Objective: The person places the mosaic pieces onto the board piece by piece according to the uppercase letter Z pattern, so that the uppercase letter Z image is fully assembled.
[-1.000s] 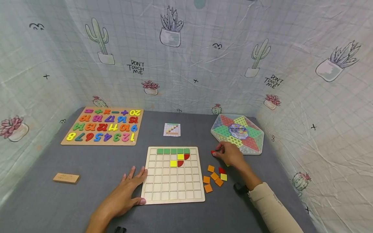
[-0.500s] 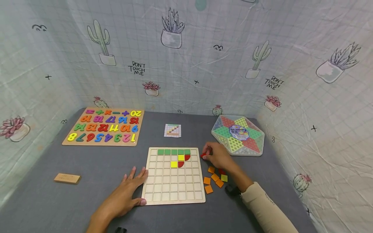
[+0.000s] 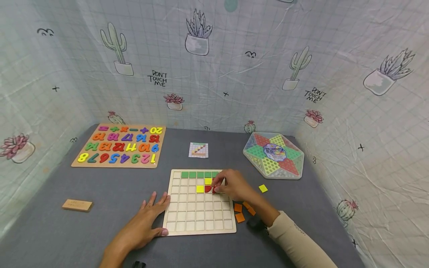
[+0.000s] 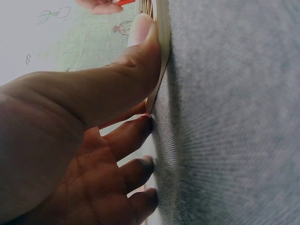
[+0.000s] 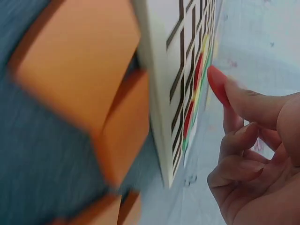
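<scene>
While the left hand (image 3: 145,221) lies with its fingers spread against the left edge of the grid board (image 3: 191,216), thumb at the near corner and grasping nothing, the right hand (image 3: 231,184) pinches a red piece (image 5: 217,84) between thumb and fingers over the board's far right part. That piece sits just beside a red quarter-round (image 3: 207,189) in the third row; whether it touches the board, I cannot tell. Two yellow squares (image 3: 200,189) step diagonally beneath a row of green squares (image 3: 200,174) along the far edge.

Room is tightest on the right, where orange tiles (image 3: 240,217) lie just beside the board's edge under the right forearm (the sleeve (image 3: 301,242) hides part of that area). Farther out, a loose yellow tile (image 3: 263,188) has grey tabletop (image 3: 50,238) around it. A wide stretch separates the left hand from a wooden block (image 3: 77,205), and a narrower strip runs between the board and the pattern card (image 3: 198,150).

As for writing, the number board (image 3: 114,166) carries coloured numerals up to 20 plus arithmetic signs, its nearest row running 8 to 1. The backdrop (image 3: 214,74) says "DON'T TOUCH ME" twice. Lettering on the hexagonal box (image 3: 275,152), the block and the sleeve is too small to read.
</scene>
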Available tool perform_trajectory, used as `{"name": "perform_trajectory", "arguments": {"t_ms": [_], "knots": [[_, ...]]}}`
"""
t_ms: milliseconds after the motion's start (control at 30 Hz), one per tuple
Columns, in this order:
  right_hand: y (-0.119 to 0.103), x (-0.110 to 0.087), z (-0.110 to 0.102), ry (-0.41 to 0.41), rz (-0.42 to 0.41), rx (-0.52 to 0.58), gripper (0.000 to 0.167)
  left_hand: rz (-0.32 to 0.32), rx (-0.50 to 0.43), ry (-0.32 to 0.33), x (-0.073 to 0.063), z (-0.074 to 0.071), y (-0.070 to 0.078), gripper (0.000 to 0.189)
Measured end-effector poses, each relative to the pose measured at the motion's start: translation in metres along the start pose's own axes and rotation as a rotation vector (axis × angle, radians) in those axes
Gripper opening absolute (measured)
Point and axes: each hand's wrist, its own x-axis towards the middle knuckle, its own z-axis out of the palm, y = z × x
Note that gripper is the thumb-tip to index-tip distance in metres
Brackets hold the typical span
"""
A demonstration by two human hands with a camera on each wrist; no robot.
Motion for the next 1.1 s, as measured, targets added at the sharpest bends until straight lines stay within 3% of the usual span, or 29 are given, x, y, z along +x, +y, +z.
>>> {"name": "perform_trajectory", "arguments": {"t_ms": [300,533,733,1100], "knots": [[-0.018,0.019,0.025,-0.073,-0.109,0.022,0.01,0.005,-0.007,0.009,0.0,0.001,-0.001,0.101],[-0.027,0.029,0.035,-0.098,-0.059,-0.063,0.013,0.017,-0.016,0.01,0.0,0.001,-0.001,0.101],[-0.029,0.031,0.039,-0.093,-0.022,-0.106,0.017,0.008,-0.003,0.013,0.0,0.001,-0.002,0.101],[-0.02,0.021,0.028,-0.019,-0.078,-0.059,0.012,0.019,0.008,0.016,-0.001,0.002,-0.001,0.101]]}}
